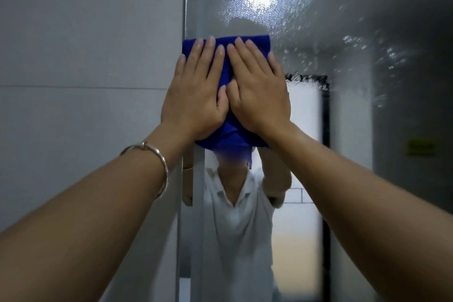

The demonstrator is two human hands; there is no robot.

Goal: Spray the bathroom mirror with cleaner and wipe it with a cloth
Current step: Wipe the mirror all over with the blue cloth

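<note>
Against the mirror [318, 32], left hand [196, 95] and right hand [257, 95] press flat, fingers straight, on the cloth [232, 130]; soft, limp, likely slides easily on wet glass.

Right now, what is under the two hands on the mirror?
A blue cloth lies under the left hand and right hand, pressed flat against the mirror. The glass behind the cloth is covered, so its state cannot be seen.
</note>
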